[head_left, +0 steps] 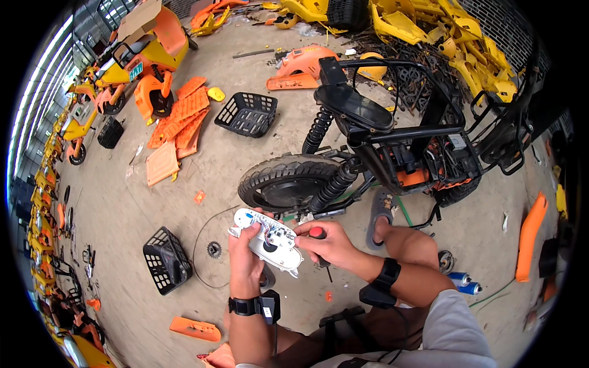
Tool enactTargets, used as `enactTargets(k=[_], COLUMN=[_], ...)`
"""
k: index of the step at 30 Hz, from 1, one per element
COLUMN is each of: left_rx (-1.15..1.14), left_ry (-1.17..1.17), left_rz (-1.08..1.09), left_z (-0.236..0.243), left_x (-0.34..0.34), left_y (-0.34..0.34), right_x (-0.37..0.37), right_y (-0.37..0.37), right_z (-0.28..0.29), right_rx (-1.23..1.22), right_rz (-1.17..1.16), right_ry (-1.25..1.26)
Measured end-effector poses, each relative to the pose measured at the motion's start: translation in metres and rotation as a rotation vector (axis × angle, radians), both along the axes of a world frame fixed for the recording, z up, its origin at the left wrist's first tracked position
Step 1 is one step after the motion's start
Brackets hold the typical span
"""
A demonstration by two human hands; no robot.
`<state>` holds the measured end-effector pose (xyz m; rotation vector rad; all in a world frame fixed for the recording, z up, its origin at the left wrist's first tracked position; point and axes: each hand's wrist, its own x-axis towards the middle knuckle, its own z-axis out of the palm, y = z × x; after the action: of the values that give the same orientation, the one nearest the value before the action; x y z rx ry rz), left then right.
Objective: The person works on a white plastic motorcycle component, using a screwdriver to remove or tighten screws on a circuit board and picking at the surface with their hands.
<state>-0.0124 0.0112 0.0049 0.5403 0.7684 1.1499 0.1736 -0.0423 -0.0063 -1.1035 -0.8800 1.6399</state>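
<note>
My left hand (245, 253) is closed on the left side of a white plastic housing (284, 258), its thumb lying over the near face. The housing is tilted with its inner side up, showing a circuit board (280, 234) with wires and a dark round part. In my right hand (338, 246) is a screwdriver (318, 233) with a red and black handle, its dark shaft pointing down toward the floor, away from the housing. The thumb and forefinger of that hand are at the housing's right edge; whether they pinch a small part cannot be made out.
A stripped black scooter frame (392, 133) with its rear wheel (288, 182) stands just ahead. Black baskets (167, 260) (246, 113), orange panels (184, 116) and a sprocket (214, 249) lie on the floor. Blue spray cans (470, 287) lie at right; yellow panels (451, 37) are heaped behind.
</note>
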Motion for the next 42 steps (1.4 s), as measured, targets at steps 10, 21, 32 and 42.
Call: enactTargets(k=[10,21,32,42], left_rx=[-0.047,0.021,0.052,0.094], left_ry=[0.069,-0.056,-0.194,-0.149], left_rz=[-0.138,-0.126,-0.115,-0.143], left_z=[0.002,-0.007,-0.010,-0.008], left_x=[-0.002,-0.012,-0.012,-0.014], left_y=[0.009,0.013,0.011,0.010], right_x=[-0.008,-0.008,-0.003,-0.002], right_y=[-0.006,-0.008,-0.001,-0.001], right_z=[0.005,0.012,0.007,0.006], right_rx=[-0.202,-0.137,-0.250,-0.254], right_rz=[0.005,-0.035,-0.054,-0.037], right_ry=[0.095,0.062,0.261,0.257])
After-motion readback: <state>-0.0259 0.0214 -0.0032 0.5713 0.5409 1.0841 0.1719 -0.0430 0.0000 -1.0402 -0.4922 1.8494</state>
